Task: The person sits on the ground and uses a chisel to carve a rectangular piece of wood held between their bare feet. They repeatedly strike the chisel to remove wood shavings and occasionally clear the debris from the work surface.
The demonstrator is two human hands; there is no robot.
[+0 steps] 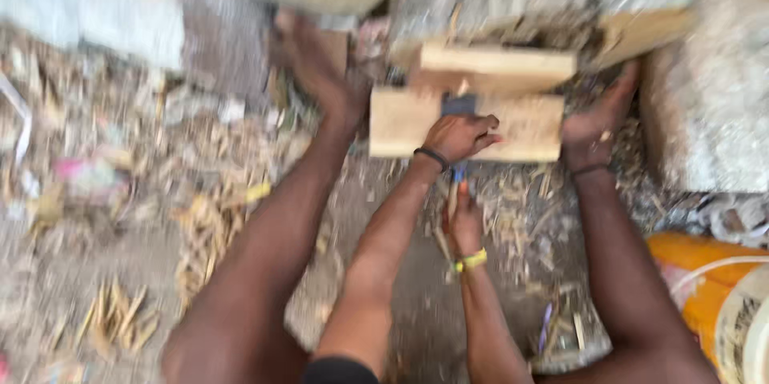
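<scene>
Hands are sharing one tool (459,105): right hand (465,228) is clenching its handle for drive, left hand (458,136) is gripping near the blade, guiding it into the wood block (521,124), which both feet (601,116) are bracing.

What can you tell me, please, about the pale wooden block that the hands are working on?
The wooden block is a pale, flat-faced rectangular piece of raw timber, lying on littered ground in front of a similar plank. One hand rests over its front face above a blue-headed tool, and another hand steadies its right end. The picture is blurred, so grain and finer details are unclear.
</scene>
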